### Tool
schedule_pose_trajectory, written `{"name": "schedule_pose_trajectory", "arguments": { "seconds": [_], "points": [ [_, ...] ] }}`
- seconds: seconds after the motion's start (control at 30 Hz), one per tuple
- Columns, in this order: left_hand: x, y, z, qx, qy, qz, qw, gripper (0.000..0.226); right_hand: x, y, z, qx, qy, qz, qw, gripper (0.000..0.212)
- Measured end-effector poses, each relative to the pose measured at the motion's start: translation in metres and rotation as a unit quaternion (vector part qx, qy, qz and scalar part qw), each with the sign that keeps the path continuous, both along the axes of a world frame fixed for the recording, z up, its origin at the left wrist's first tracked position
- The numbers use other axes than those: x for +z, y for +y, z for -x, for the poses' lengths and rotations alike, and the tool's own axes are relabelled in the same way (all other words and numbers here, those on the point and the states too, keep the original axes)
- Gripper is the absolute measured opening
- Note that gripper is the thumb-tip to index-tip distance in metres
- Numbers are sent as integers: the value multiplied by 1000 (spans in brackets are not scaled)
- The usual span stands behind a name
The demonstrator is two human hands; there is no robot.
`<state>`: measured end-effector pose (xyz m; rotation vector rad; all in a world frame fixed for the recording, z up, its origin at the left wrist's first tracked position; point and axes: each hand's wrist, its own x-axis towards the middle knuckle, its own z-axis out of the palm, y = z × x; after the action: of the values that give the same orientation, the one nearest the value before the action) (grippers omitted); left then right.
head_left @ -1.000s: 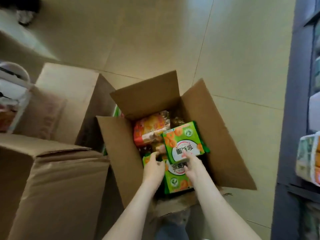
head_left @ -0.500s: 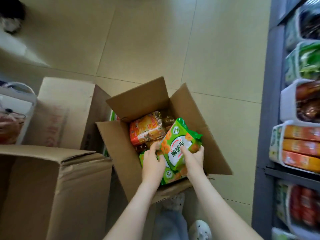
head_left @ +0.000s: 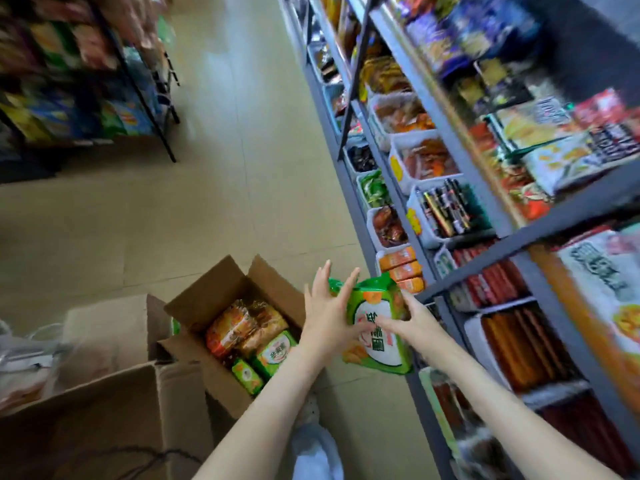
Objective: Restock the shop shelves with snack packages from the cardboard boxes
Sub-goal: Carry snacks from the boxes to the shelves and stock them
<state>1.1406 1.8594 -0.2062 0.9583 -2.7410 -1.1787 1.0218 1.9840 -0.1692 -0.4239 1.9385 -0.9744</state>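
Observation:
I hold a green snack package (head_left: 381, 355) in both hands, in the air just right of the open cardboard box (head_left: 221, 289) and close to the grey shelf unit (head_left: 460, 140). My left hand (head_left: 329, 317) presses flat against the package's left side with its fingers straight and spread. From the right, my right hand (head_left: 408, 320) grips the package, its thumb across the front. Orange snack packs (head_left: 239, 323) and more green packs (head_left: 273, 355) lie inside the box.
The shelf unit on the right holds white bins and rows of snacks. A larger cardboard box (head_left: 86, 427) stands at the lower left, another box (head_left: 107, 327) behind it. A black rack of chip bags (head_left: 69, 81) lines the far left, with tiled aisle floor (head_left: 242, 168) between.
The green package has come up out of the box and moved right toward the shelves, both hands still on it. My view has swung up from the box to the aisle.

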Motion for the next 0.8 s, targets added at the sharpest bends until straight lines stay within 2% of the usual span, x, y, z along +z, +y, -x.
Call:
{"name": "schedule_pose_trajectory", "arguments": {
  "seconds": [0.03, 0.1, 0.23, 0.3, 0.37, 0.53, 0.7, 0.8],
  "points": [
    [19, 14, 7, -59, -5, 44, 997, 96, 21, 20, 1, 2, 20, 6, 1000, 45],
    [58, 45, 23, -162, -13, 70, 984, 95, 59, 64, -1, -9, 49, 19, 999, 42],
    [132, 112, 46, -259, -29, 21, 965, 90, 119, 159, -8, -50, 92, 33, 994, 45],
    [159, 149, 48, -259, -32, -7, 965, 90, 143, 204, -14, -73, 138, 33, 987, 49],
    [177, 188, 46, -227, -9, -91, 970, 88, 165, 244, -20, -98, 183, 44, 977, 43],
    [211, 268, 45, -194, 53, -217, 955, 56, 208, 327, -37, -108, 327, 16, 939, 40],
    [251, 304, 64, -204, 70, -308, 927, 66, 243, 372, -47, -167, 468, 0, 868, 37],
    [278, 313, 73, -227, 95, -327, 912, 27, 258, 383, -44, -202, 505, 5, 839, 31]
  ]
}}
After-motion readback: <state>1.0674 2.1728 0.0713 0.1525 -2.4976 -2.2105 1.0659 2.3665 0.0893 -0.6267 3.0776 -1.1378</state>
